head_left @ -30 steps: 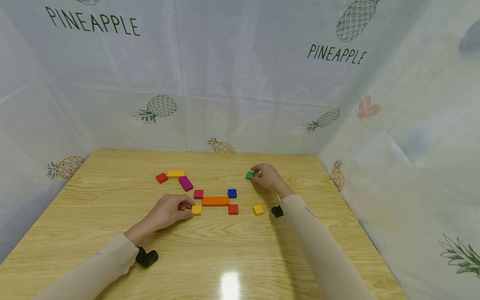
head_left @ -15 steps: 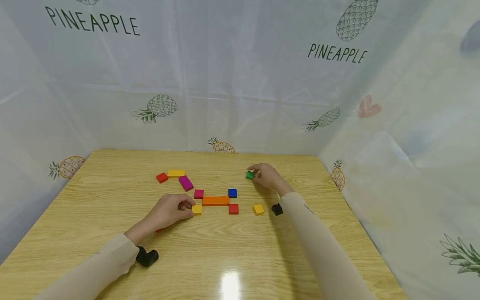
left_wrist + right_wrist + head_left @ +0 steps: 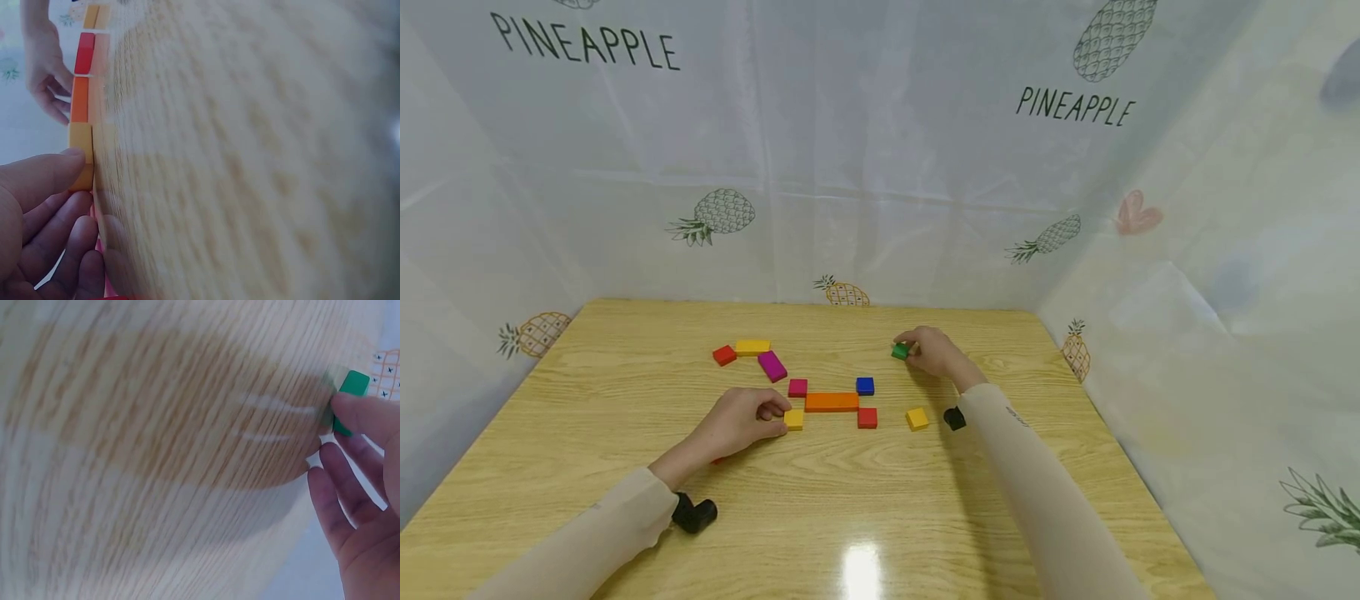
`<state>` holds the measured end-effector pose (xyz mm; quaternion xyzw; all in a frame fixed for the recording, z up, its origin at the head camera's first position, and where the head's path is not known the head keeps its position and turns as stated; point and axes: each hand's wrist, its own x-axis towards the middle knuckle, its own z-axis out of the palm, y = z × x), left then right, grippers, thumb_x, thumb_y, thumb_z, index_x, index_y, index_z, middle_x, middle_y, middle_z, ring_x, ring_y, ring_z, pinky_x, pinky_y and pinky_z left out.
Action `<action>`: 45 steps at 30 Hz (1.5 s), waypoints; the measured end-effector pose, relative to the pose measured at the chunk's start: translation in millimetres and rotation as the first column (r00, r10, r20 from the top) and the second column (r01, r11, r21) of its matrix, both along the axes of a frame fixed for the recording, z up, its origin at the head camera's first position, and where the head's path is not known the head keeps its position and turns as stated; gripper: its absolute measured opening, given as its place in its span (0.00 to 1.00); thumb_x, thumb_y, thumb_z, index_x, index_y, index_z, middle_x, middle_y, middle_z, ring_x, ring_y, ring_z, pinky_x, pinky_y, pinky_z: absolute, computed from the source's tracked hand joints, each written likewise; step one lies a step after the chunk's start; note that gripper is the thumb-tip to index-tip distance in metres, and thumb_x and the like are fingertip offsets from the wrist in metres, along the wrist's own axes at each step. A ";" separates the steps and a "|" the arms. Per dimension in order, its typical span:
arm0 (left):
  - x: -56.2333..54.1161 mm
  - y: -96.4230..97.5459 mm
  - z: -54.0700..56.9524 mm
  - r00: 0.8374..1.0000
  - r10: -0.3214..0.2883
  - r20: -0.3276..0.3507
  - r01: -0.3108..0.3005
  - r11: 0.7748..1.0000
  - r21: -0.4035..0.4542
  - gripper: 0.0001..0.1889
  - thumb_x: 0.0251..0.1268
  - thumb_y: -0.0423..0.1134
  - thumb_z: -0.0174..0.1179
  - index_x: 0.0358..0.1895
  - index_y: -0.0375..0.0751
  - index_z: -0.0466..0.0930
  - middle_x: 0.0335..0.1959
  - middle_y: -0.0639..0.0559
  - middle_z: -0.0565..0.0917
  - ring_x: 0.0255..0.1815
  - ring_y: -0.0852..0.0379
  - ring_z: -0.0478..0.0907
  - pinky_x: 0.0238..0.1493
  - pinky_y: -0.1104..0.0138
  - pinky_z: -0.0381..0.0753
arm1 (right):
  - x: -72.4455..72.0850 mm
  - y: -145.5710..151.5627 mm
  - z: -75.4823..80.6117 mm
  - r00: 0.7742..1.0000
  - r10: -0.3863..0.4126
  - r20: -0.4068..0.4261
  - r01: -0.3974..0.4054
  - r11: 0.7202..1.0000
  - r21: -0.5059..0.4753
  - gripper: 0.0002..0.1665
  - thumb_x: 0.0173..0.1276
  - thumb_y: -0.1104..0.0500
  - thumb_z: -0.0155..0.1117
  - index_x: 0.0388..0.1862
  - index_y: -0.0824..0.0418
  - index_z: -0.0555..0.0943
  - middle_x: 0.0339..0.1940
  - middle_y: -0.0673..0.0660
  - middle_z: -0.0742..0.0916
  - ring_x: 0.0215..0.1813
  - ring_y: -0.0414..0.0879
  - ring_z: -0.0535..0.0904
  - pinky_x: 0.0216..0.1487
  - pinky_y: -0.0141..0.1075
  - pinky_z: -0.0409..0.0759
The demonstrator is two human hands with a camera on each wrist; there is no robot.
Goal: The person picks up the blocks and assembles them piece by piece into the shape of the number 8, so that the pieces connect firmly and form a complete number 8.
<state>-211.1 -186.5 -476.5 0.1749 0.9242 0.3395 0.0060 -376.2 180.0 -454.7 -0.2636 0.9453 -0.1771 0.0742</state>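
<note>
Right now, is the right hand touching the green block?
Touching. The right wrist view shows the right hand with its thumb pressed against the green block.

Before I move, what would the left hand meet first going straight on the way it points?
Likely the orange bar, just beyond the yellow block the left hand pinches; whether block and bar touch is hard to tell.
</note>
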 end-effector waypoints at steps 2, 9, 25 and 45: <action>0.0 -0.1 0.6 1.000 0.000 0.001 0.000 1.000 0.000 0.12 0.64 0.39 0.77 0.48 0.45 0.90 0.38 0.61 0.88 0.37 0.64 0.81 0.44 0.67 0.84 | -0.1 0.7 0.3 1.000 -0.003 0.009 0.003 1.000 -0.006 0.31 0.76 0.65 0.69 0.76 0.60 0.77 0.60 0.62 0.87 0.56 0.53 0.85 0.59 0.47 0.85; -0.9 -0.8 0.2 1.000 0.001 -0.001 -0.001 1.000 -0.001 0.11 0.64 0.39 0.77 0.48 0.46 0.90 0.38 0.61 0.88 0.37 0.64 0.81 0.44 0.68 0.84 | 2.5 -1.1 1.0 0.999 -0.047 -0.012 0.047 0.999 -0.018 0.26 0.76 0.60 0.71 0.69 0.65 0.81 0.56 0.62 0.88 0.54 0.53 0.85 0.59 0.47 0.84; 1.4 -0.1 1.9 1.000 -0.004 0.001 0.004 1.000 0.006 0.12 0.65 0.39 0.77 0.49 0.44 0.89 0.39 0.60 0.88 0.38 0.64 0.81 0.44 0.67 0.84 | 2.4 -5.2 7.1 1.000 -0.028 0.011 0.029 0.999 -0.039 0.19 0.77 0.64 0.69 0.64 0.64 0.84 0.58 0.60 0.87 0.57 0.54 0.84 0.58 0.45 0.84; 0.8 0.2 2.5 1.000 -0.009 -0.004 0.009 1.000 -0.002 0.11 0.65 0.40 0.77 0.48 0.46 0.90 0.39 0.60 0.88 0.38 0.64 0.81 0.44 0.67 0.84 | 4.3 -34.3 18.7 0.976 0.217 0.029 -0.216 0.976 -0.038 0.19 0.77 0.66 0.67 0.64 0.61 0.85 0.60 0.59 0.87 0.57 0.54 0.86 0.60 0.43 0.85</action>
